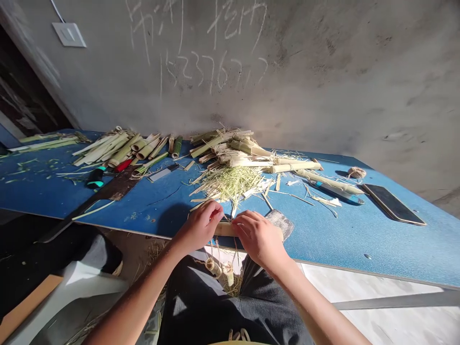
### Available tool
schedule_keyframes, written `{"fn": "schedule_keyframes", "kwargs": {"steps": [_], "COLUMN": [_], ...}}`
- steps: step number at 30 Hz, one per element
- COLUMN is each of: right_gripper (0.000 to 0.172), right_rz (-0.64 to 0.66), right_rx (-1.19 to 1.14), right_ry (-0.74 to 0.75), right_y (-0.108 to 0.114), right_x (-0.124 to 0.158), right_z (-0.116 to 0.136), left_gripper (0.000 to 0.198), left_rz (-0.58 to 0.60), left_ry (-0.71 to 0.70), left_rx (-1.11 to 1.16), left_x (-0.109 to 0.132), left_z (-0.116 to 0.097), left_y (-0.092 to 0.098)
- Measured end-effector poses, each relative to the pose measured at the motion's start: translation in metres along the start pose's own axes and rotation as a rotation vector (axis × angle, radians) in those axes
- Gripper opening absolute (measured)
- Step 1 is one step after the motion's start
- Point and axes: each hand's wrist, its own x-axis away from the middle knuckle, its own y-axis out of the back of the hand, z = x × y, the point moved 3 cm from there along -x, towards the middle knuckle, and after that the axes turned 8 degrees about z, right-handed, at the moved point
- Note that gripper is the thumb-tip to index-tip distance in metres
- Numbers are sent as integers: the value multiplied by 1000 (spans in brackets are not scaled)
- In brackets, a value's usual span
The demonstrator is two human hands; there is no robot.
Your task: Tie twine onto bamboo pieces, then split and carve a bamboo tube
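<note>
My left hand (201, 225) and my right hand (257, 237) meet at the near edge of the blue table (359, 239). Both have their fingers curled round a short pale bamboo piece (223, 229) that lies between them. A flat grey blade (280, 221) shows just beyond my right hand, partly hidden by it. Right behind the hands lies a heap of thin bamboo shavings (230, 182). Several bamboo offcuts (219, 269) rest on my lap below the table edge.
Piles of split bamboo sticks (118, 146) and cut bamboo tubes (244, 148) lie at the back. A big cleaver (108, 191) lies left, a phone (393, 203) and a twine ball (356, 172) right. A white plastic chair (82, 282) stands lower left, and a concrete wall (323, 72) rises behind the table.
</note>
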Motion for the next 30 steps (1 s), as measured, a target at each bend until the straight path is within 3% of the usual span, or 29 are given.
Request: {"fn": "schedule_keyframes", "kwargs": {"steps": [5,11,21,26,30], "right_gripper": [24,15,14,25,15], "right_rz": [-77,-111,-62,-21,-43], "right_rx": [177,235,207,81,50], "right_ry": [81,183,60,4,-13], "right_y": [2,1,-8,-2,-2], "right_x": [8,18,22,18,9], "right_z": [9,13,14,12,13], "left_gripper": [17,17,19,17,18], "left_rz": [-33,-87,-134,-109,-98], "left_ry": [25,0,8,-5,-5], "left_rx": [-41,-85,-68,-47,-32], "left_x": [-1,-1,0,0,1], "left_z": [2,4,3,0,0], "left_y": [-3,-3,-3,-1,-1]}}
